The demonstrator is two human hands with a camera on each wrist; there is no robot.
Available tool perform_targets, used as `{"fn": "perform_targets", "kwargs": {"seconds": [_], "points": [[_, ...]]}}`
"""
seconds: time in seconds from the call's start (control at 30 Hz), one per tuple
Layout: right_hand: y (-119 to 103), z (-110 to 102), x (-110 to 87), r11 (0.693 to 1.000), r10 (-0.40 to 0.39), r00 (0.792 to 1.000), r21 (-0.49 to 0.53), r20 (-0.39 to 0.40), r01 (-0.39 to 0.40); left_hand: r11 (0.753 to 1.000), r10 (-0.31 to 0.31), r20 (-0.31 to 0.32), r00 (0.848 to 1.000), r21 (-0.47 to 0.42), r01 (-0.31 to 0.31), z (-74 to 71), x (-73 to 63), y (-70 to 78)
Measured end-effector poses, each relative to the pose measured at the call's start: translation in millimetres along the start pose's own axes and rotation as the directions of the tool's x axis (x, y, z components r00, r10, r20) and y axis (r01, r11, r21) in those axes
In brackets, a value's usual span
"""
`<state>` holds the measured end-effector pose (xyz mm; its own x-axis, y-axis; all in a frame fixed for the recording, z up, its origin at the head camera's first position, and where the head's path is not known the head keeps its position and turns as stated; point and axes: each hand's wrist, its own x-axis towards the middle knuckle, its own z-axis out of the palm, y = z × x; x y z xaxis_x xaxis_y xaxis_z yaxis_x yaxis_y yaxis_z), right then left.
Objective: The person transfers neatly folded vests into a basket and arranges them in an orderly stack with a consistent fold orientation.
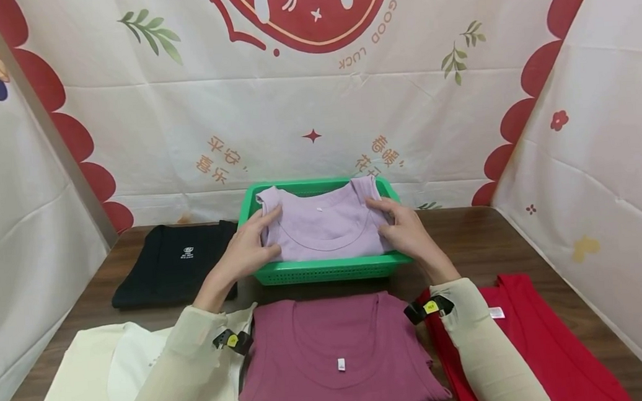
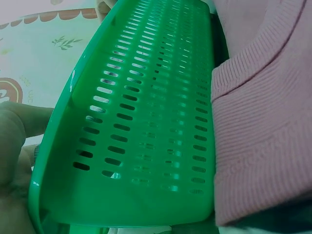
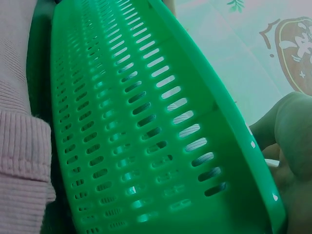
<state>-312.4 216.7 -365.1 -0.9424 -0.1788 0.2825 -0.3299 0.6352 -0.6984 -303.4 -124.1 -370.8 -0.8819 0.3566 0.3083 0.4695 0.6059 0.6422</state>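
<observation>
Head view: green basket [image 1: 328, 270] near far edge of bench [image 1: 452, 235], lilac shirt [image 1: 328, 228] inside, between left hand [image 1: 250, 247] and right hand [image 1: 407, 228]; both touch its sides, visible fingers extended. Plum shirt [image 1: 339, 342] by near edge.

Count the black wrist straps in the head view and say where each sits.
2: the left strap on the left sleeve, the right strap on the right sleeve.

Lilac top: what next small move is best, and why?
The left hand and right hand should probably press the lilac top down: both are at its sides, and its shoulders seem to reach the far rim of the green basket.
</observation>
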Motion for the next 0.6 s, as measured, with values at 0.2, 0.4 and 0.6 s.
{"fn": "perform_targets", "kwargs": {"seconds": [0.2, 0.4, 0.6], "points": [[0.3, 0.0, 0.0, 1.000, 0.018, 1.000, -0.015, 0.005, -0.017, 0.998, -0.007, 0.002, 1.000, 0.067, 0.007, 1.6, 1.1, 2.0], [-1.2, 1.2, 0.4, 0.999, 0.025, 1.000, -0.042, 0.017, -0.024, 0.995, 0.001, 0.021, 1.000, 0.101, -0.003, 1.0, -0.4, 2.6], [-1.7, 1.4, -0.1, 0.997, 0.023, 0.999, -0.068, 0.023, -0.021, 0.993, 0.008, 0.032, 0.999, 0.114, -0.011, 1.4, -0.8, 2.3]]}}
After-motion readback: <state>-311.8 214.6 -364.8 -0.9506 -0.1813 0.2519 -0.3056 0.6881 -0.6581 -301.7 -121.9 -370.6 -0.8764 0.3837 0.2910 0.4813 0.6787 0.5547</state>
